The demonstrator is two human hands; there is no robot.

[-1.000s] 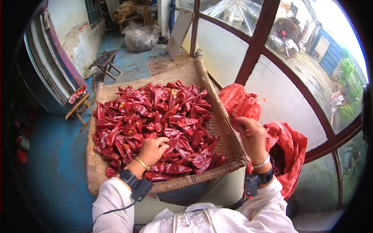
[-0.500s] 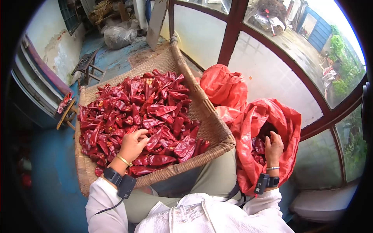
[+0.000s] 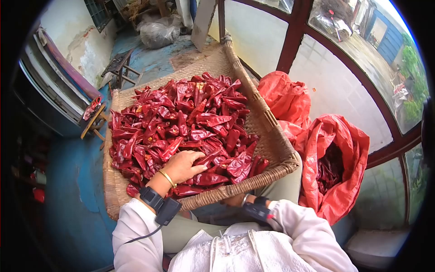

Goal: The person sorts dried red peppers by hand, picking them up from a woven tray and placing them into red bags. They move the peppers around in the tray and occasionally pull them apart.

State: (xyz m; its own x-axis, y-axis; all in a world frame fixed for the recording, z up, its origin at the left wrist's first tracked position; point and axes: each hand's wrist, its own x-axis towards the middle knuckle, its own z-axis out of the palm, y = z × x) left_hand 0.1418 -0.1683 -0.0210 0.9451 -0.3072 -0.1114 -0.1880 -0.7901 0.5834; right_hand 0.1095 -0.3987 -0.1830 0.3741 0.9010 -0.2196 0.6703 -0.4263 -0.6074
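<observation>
A woven basket (image 3: 267,174) full of dried red peppers (image 3: 181,120) rests across my lap. On the peppers near the basket's front lies my left hand (image 3: 183,167), its fingers partly spread; whether a pepper is under them is hard to tell. My right hand (image 3: 234,200) is below the basket's front rim, mostly hidden by it, so its fingers do not show. To the right of the basket an open red sack (image 3: 358,149) holds dark red peppers (image 3: 330,170).
Behind the open sack is another red sack (image 3: 283,95). Framed window panels (image 3: 335,81) run along the right. A small stool (image 3: 122,68) and a plastic bag (image 3: 158,32) are at the back; a wooden stand (image 3: 94,122) is left of the basket.
My right hand has left the open sack and moved left, down below the basket's rim. My left hand has shifted slightly over the peppers. The whole view has shifted.
</observation>
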